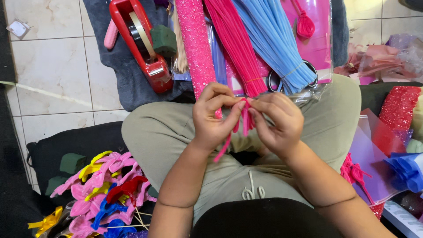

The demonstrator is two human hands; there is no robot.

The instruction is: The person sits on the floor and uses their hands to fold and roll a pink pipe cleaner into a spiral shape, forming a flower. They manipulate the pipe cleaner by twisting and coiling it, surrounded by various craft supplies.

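Beyond the hands, a floor (57,79) of pale cream tiles with thin grout lines shows, lit evenly. A dark grey mat (128,75) lies over the tiles, and a black cushion (75,141) sits at lower left.

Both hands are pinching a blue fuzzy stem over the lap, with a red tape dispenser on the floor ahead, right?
Not quite: in the head view the left hand and right hand pinch a pink fuzzy stem, not blue. The red tape dispenser does lie ahead.

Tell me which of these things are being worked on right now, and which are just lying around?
In use: left hand, right hand, pink pipe cleaner.

Lying about: red tape dispenser, blue pipe cleaner bundle, scissors, finished flowers.
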